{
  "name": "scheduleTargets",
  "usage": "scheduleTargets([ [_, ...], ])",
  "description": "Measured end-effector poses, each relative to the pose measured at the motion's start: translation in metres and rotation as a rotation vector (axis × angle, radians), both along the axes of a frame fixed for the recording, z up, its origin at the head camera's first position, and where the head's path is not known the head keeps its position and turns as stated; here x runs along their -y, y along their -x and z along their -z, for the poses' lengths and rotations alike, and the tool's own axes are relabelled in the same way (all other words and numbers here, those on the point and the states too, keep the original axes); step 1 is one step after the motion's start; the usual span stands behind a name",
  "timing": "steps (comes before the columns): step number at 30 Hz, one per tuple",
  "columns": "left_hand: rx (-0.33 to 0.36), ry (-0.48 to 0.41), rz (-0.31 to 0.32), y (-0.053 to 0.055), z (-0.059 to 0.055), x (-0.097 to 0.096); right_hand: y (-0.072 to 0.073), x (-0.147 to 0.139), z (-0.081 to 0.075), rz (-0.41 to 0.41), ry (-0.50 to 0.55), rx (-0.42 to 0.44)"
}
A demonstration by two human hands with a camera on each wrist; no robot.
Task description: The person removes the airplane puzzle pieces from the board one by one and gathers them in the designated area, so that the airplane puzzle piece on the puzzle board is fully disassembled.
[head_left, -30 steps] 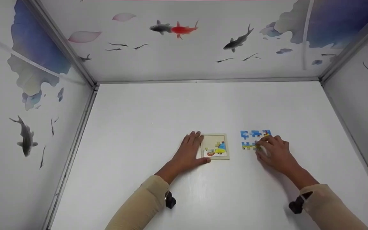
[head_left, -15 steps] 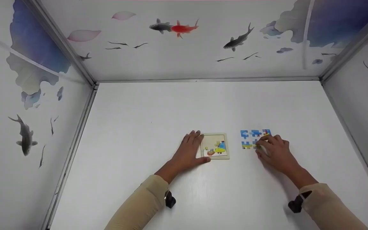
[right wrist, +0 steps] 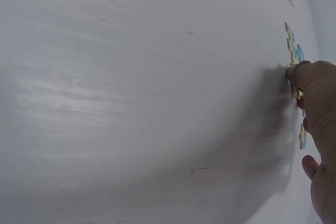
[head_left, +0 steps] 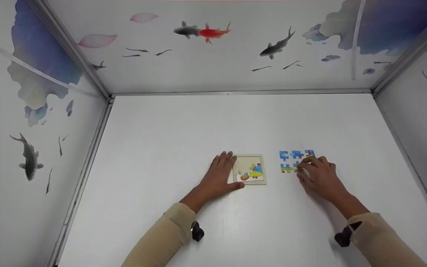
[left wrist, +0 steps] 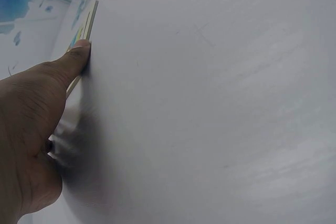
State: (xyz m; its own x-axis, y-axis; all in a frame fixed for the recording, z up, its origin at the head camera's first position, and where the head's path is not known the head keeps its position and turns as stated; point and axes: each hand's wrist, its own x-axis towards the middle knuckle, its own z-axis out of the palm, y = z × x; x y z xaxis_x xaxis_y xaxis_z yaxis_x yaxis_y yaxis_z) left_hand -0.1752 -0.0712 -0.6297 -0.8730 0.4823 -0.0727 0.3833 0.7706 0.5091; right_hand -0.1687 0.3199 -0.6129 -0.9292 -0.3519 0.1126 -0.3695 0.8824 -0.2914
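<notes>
My left hand [head_left: 217, 176] lies flat along the left side of a square wooden puzzle tray [head_left: 265, 172], fingers extended. Its thumb touches the tray's front edge; the left wrist view has the thumb [left wrist: 76, 61] against that edge. Inside the tray, a few fitted puzzle pieces [head_left: 256, 171] with yellow, blue and red print fill the lower right part. To the right, my right hand [head_left: 321, 177] bends over the loose pieces and pinches a jigsaw piece [right wrist: 298, 93] between thumb and fingers, down at the table. That piece is largely hidden by the fingers.
Several loose jigsaw pieces, mostly blue, lie in two rows, among them a blue piece [head_left: 284, 155] and a blue and yellow piece [head_left: 285, 168]. The white table [head_left: 198, 122] is enclosed by walls [head_left: 235, 74] printed with fish. Black wrist cameras sit at both cuffs.
Almost nothing differs. Both hands keep their places, the left at the tray and the right at the loose pieces; the view itself shifts very slightly.
</notes>
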Motion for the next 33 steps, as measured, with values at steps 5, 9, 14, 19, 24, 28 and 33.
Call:
scheduleTargets([
  [5,-0.002,0.001,0.004,0.0005,-0.0002,-0.0006,-0.0007,-0.0005,-0.0008,-0.004,0.001,-0.001],
  [9,0.006,-0.006,0.005,0.0003,-0.0007,-0.0003,-0.0014,-0.0009,-0.0008,-0.009,0.01,0.001],
  [14,0.008,-0.018,0.006,-0.0006,-0.0011,0.0005,-0.0011,-0.001,-0.0005,-0.011,0.017,0.005],
  [19,-0.017,-0.014,0.02,-0.0004,-0.001,0.0012,0.0001,-0.0009,-0.0009,-0.013,0.014,0.0],
  [24,-0.027,-0.013,0.025,0.0001,0.0002,0.0017,0.0021,-0.0015,0.0004,-0.022,0.026,-0.007],
  [28,-0.033,-0.007,0.027,0.0004,0.001,0.0018,0.0033,-0.0016,0.0019,-0.03,0.036,-0.011],
  [33,-0.038,-0.003,0.031,0.0006,0.0021,0.0021,0.0039,-0.001,0.0022,-0.032,0.037,-0.019],
])
